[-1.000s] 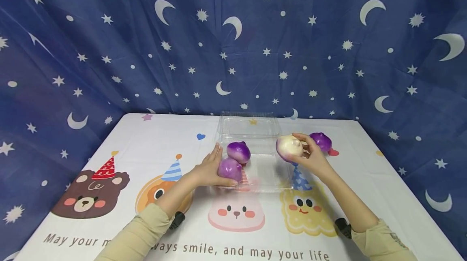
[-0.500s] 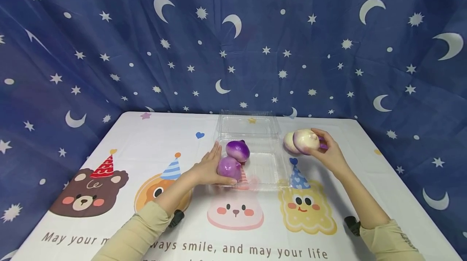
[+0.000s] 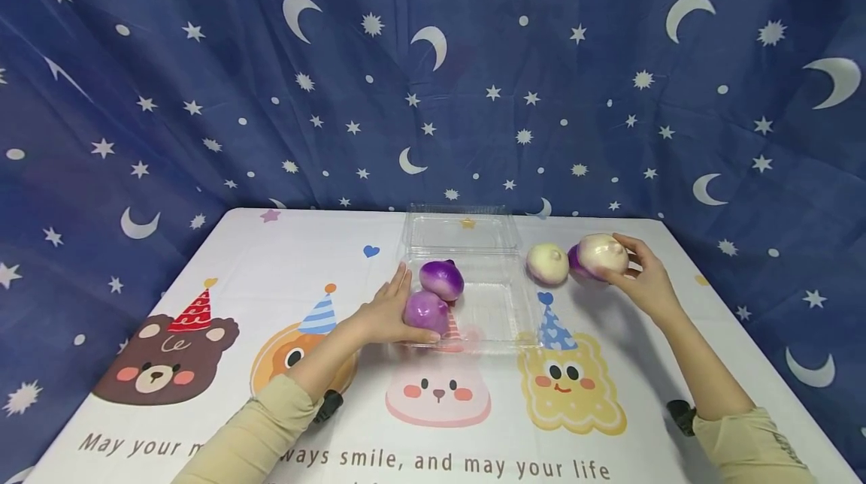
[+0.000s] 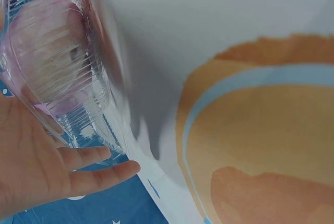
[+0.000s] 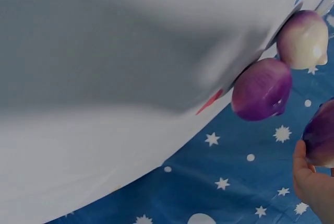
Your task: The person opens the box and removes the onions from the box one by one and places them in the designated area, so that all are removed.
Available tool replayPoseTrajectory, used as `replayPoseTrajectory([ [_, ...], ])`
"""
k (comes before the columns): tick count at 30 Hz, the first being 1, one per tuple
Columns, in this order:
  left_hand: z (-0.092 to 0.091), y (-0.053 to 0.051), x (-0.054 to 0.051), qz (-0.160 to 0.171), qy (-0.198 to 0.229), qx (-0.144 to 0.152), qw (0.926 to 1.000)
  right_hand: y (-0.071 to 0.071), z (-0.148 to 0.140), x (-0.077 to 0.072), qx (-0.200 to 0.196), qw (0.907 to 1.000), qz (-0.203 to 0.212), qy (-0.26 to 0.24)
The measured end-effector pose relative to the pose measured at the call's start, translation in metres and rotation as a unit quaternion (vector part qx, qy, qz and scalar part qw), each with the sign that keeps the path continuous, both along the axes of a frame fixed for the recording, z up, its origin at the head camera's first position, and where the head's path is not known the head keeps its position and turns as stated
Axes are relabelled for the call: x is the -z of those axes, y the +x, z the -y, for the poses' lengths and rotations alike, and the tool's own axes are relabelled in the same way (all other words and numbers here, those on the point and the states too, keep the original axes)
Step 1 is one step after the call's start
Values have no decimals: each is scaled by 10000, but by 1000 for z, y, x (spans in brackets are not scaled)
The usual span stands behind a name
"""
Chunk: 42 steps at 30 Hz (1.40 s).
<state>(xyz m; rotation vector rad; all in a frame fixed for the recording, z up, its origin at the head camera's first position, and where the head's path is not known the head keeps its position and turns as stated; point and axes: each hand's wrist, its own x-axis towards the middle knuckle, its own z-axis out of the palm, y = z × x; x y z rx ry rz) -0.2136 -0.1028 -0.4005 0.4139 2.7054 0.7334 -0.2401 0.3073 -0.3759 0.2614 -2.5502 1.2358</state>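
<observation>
Holding a cream-and-purple onion [image 3: 601,255] near the far right corner of the table [image 3: 304,243], right hand [image 3: 646,281] sits at the end of a forearm slanting far and leftward from the table's right side. Fingers curled round the onion's far side, thumb on the near side, so a pinch. Held onion's tip faces right and toward the near edge; body is roundish, long axis not clear; right wrist view cuts most of it off. Can't tell if it touches the tablecloth. Dark purple onion [image 3: 574,260] shows just behind it; right wrist view has a gap between those two. Cream onion [image 3: 547,264] is on the table just left of that, tip up and a bit right. Left hand [image 3: 389,319] at the clear container [image 3: 497,311], forearm slanting in from the near edge: fingers straight along its left wall, thumb spread along its near edge. Lid [image 3: 460,234] folded back toward the table's far edge. Inside, left half: violet onion [image 3: 443,279] behind, long axis roughly left-right, tip far and right; lilac onion [image 3: 425,312] in front, tip right.
</observation>
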Motion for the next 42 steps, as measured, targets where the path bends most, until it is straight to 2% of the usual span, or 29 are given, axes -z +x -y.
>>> replayPoseTrajectory([
  [11, 0, 1, -1, 27, 52, 3, 10000, -6, -25, 0, 408, 9985, 80, 353],
  [18, 0, -1, -1, -7, 29, -31, 10000, -12, -29, 1, 726, 9967, 204, 312],
  [27, 0, 0, -1, 33, 44, -12, 10000, -19, -38, 1, 1044, 9922, 150, 671],
  [36, 0, -1, 1, 15, 3, -48, 10000, -34, -47, 13, 1270, 9891, 208, 711],
  [42, 0, 0, 2, -43, -27, -46, 10000, -39, -48, 22, 1551, 9822, 612, 863],
])
